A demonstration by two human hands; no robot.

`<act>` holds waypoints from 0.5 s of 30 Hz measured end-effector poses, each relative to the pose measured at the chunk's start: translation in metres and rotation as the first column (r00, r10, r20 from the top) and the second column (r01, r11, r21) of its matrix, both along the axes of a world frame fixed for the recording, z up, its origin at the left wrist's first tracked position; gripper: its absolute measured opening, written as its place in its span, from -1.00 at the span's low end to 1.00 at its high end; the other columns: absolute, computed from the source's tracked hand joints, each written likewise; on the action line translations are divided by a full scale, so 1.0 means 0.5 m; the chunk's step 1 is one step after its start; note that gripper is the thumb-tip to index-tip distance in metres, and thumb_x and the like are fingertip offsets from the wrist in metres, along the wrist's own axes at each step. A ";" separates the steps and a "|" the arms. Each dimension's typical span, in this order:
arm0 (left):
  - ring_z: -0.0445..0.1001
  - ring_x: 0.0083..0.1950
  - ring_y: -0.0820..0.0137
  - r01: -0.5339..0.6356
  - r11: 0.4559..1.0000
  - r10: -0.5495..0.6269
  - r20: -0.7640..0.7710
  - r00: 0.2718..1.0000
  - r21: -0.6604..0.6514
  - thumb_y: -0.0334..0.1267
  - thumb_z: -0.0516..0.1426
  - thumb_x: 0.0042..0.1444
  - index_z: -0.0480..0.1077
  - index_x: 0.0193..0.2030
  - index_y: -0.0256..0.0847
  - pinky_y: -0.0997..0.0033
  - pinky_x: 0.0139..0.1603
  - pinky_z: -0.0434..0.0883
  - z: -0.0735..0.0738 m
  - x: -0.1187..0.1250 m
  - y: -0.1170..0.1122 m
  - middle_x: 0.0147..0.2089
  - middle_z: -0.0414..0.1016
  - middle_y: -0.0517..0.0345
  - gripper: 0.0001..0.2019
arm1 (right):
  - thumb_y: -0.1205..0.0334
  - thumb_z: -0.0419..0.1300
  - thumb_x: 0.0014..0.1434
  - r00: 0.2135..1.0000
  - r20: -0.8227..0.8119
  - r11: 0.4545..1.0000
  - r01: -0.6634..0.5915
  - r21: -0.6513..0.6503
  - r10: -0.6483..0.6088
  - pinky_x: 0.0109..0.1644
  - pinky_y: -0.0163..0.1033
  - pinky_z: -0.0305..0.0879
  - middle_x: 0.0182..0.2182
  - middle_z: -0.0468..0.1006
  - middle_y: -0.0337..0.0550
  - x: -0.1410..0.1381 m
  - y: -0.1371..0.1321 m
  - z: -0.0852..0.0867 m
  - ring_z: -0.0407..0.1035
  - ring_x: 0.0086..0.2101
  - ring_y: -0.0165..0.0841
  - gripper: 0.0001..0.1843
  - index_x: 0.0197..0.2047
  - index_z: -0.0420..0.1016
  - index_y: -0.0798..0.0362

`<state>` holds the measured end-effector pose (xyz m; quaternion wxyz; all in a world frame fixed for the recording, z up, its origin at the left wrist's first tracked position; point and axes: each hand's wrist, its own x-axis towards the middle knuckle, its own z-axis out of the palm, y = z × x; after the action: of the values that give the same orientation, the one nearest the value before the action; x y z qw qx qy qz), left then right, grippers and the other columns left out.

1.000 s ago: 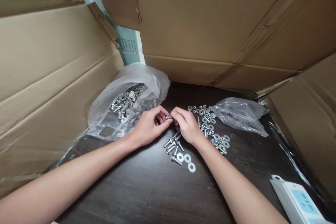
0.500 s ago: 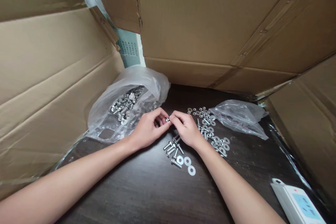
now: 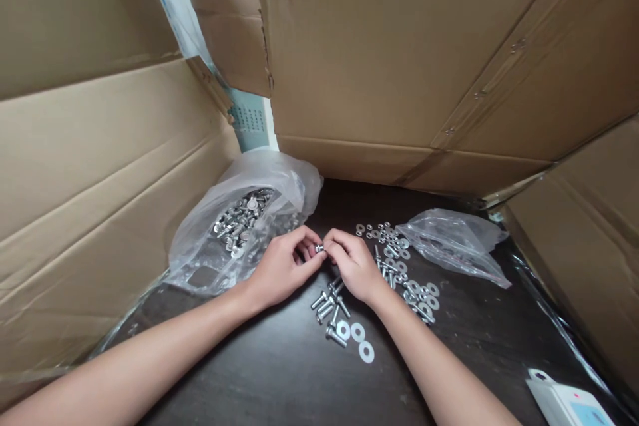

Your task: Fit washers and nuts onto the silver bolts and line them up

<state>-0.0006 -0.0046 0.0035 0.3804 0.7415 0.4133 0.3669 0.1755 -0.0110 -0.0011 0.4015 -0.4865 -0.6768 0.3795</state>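
A small metal fastener (image 3: 320, 248) is sitting between the two hands, its long axis appearing to run roughly crosswise; fingertips are hiding its ends, leaving its pointing direction unclear. The left hand (image 3: 287, 263) is pinching it from its left; the right hand (image 3: 353, 265) is gripping it from its right. Nearer the wearer than the fastener, loose bolts (image 3: 325, 309) and three washers (image 3: 362, 337) are lying on the table (image 3: 269, 373). Left of it, a plastic bag (image 3: 294, 170) is holding more hardware (image 3: 244, 216).
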 end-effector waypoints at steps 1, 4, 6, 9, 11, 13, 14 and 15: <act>0.50 -0.34 0.42 0.002 1.000 -0.002 0.002 1.000 0.002 -0.27 0.23 0.22 0.45 -0.17 -0.22 0.45 -0.33 0.45 0.000 0.000 0.000 -0.35 0.53 0.19 -0.91 | 0.17 0.04 0.29 1.000 0.008 1.000 0.002 -0.002 -0.002 -0.33 -0.25 0.10 -0.53 0.32 -0.28 -0.001 0.000 -0.001 0.22 -0.45 -0.36 -0.71 -0.48 0.30 0.01; 0.50 -0.34 0.43 0.005 1.000 -0.005 0.011 1.000 0.002 -0.27 0.23 0.22 0.44 -0.17 -0.23 0.45 -0.32 0.45 -0.001 0.001 0.000 -0.35 0.53 0.19 -0.90 | 0.09 0.03 0.34 0.999 0.033 1.000 0.023 0.001 -0.023 -0.37 -0.25 0.04 -0.57 0.23 -0.31 -0.003 0.000 -0.004 0.15 -0.48 -0.38 -0.60 -0.53 0.19 0.00; 0.49 -0.34 0.43 0.002 1.000 -0.002 0.013 1.000 -0.004 -0.25 0.23 0.22 0.44 -0.17 -0.22 0.45 -0.33 0.45 -0.003 0.001 0.001 -0.34 0.53 0.19 -0.89 | 0.05 0.01 0.37 0.999 0.037 0.999 0.037 0.010 -0.037 -0.37 -0.24 0.02 -0.58 0.20 -0.31 -0.002 -0.001 -0.004 0.13 -0.49 -0.39 -0.56 -0.54 0.15 0.00; 0.49 -0.36 0.43 -0.009 1.000 0.009 0.009 1.000 -0.018 -0.23 0.24 0.22 0.44 -0.17 -0.21 0.46 -0.35 0.44 -0.006 0.001 0.001 -0.36 0.52 0.21 -0.87 | 0.07 0.00 0.37 0.998 0.028 0.998 0.049 0.025 -0.050 -0.35 -0.24 0.06 -0.57 0.25 -0.29 0.000 -0.003 -0.001 0.17 -0.48 -0.37 -0.57 -0.53 0.18 0.00; 0.49 -0.37 0.44 -0.013 1.000 0.013 0.012 1.000 -0.020 -0.22 0.24 0.22 0.44 -0.16 -0.21 0.46 -0.35 0.44 -0.008 0.001 0.001 -0.37 0.52 0.21 -0.86 | 0.11 0.02 0.34 0.999 0.021 0.999 0.047 0.027 -0.047 -0.32 -0.24 0.09 -0.56 0.29 -0.28 0.001 -0.003 0.003 0.21 -0.46 -0.36 -0.63 -0.51 0.23 0.00; 0.49 -0.37 0.44 -0.009 1.000 0.009 0.018 1.000 -0.016 -0.22 0.24 0.21 0.43 -0.16 -0.21 0.47 -0.36 0.45 -0.009 0.001 0.001 -0.36 0.53 0.21 -0.86 | 0.16 0.04 0.29 0.999 0.014 0.999 0.038 0.019 -0.038 -0.31 -0.24 0.11 -0.56 0.31 -0.28 0.002 -0.003 0.004 0.23 -0.45 -0.35 -0.69 -0.50 0.28 0.00; 0.49 -0.36 0.44 -0.006 1.000 0.006 0.021 1.000 -0.013 -0.23 0.25 0.21 0.43 -0.16 -0.21 0.47 -0.36 0.45 -0.009 0.001 0.001 -0.36 0.53 0.21 -0.86 | 0.17 0.04 0.27 0.999 0.012 0.999 0.036 0.013 -0.037 -0.31 -0.24 0.12 -0.56 0.32 -0.28 0.003 -0.002 0.004 0.23 -0.46 -0.35 -0.70 -0.51 0.29 0.00; 0.49 -0.36 0.44 -0.004 1.000 0.004 0.022 1.000 -0.011 -0.23 0.25 0.21 0.43 -0.16 -0.21 0.47 -0.36 0.44 -0.010 0.002 0.001 -0.36 0.53 0.21 -0.86 | 0.18 0.05 0.25 0.999 0.011 0.999 0.038 0.008 -0.038 -0.31 -0.23 0.12 -0.57 0.32 -0.28 0.003 -0.002 0.003 0.23 -0.46 -0.35 -0.71 -0.52 0.30 0.00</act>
<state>0.0001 -0.0040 -0.0012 0.3884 0.7345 0.4126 0.3734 0.1772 -0.0118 0.0007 0.4066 -0.5001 -0.6710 0.3664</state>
